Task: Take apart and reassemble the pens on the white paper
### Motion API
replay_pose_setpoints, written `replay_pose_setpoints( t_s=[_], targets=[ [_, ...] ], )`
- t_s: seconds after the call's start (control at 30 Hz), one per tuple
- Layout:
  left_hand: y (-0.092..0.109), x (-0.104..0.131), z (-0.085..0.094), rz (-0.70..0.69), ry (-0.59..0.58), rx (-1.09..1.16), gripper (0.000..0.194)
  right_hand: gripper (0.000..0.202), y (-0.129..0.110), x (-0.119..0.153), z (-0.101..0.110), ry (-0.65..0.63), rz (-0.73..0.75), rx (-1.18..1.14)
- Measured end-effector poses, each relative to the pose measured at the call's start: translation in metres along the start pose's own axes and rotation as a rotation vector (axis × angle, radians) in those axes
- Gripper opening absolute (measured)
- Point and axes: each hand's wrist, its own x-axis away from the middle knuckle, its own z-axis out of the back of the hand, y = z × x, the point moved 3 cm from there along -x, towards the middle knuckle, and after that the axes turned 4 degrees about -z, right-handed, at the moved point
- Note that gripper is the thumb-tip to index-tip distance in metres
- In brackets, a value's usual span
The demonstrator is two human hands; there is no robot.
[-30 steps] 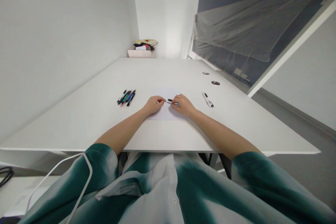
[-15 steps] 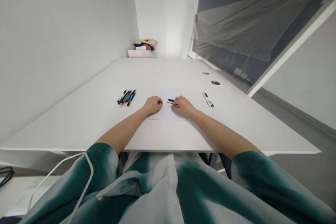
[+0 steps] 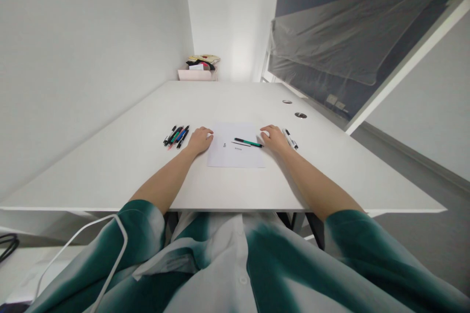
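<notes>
A white sheet of paper (image 3: 223,159) lies on the white table. On it rest a green pen barrel with a black end (image 3: 251,143), a thin dark refill (image 3: 241,144), a small spring (image 3: 238,148) and a tiny dark tip piece (image 3: 224,145). My left hand (image 3: 200,140) rests at the sheet's left edge, fingers apart and holding nothing. At the right edge, my right hand (image 3: 273,138) is open and empty, beside the green barrel's end.
Several pens (image 3: 176,137) lie in a group left of my left hand. Black-and-white markers (image 3: 290,139) lie just right of my right hand. A pink box (image 3: 195,75) stands beyond the table's far edge. Two round inserts (image 3: 300,115) sit at the right.
Both hands have moved apart, outward to the sheet's edges. My right hand has let go of the green barrel, and the small parts on the paper are now uncovered.
</notes>
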Motion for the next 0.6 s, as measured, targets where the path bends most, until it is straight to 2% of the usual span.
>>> replay_pose_setpoints(
  t_s=[0.1, 0.2, 0.6],
  targets=[
    [-0.006, 0.0, -0.004, 0.03, -0.099, -0.069, 0.041, 0.037, 0.011, 0.001, -0.007, -0.096, -0.028, 0.078],
    [-0.006, 0.001, -0.007, 0.056, -0.166, -0.124, 0.045, 0.036, 0.01, 0.004, -0.013, -0.152, -0.024, 0.141],
    [-0.007, 0.002, -0.009, 0.063, -0.166, -0.181, 0.044, 0.037, 0.005, 0.006, -0.01, -0.174, -0.031, 0.194]
  ],
)
